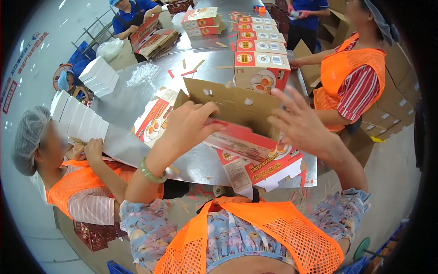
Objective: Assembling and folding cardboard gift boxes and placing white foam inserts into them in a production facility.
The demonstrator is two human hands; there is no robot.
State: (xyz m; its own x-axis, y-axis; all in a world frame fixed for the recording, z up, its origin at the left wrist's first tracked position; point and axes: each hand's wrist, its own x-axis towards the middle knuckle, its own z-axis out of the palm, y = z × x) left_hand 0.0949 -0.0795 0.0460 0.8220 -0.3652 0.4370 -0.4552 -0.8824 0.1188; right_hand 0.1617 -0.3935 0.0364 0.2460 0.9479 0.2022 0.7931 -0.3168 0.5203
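Observation:
A red and beige cardboard box [244,142] stands in front of me, its top open and its brown inside showing. My left hand [191,125] is closed on the box's near left rim, a green bangle [152,172] round that wrist. At the box's right end is my right hand [303,121], fingers spread; whether its fingertips touch the cardboard I cannot tell. Beneath the box a flattened printed carton [262,170] lies at the table's near edge. Another printed carton [153,119] lies to the left, partly behind my left forearm.
A row of closed boxes [261,68] runs along the right of the metal table [123,102]. White boxes [77,116] are stacked at left. Red and brown strips [188,73] litter the tabletop. Co-workers in orange vests stand on both sides, one person's hand [296,64] near the row.

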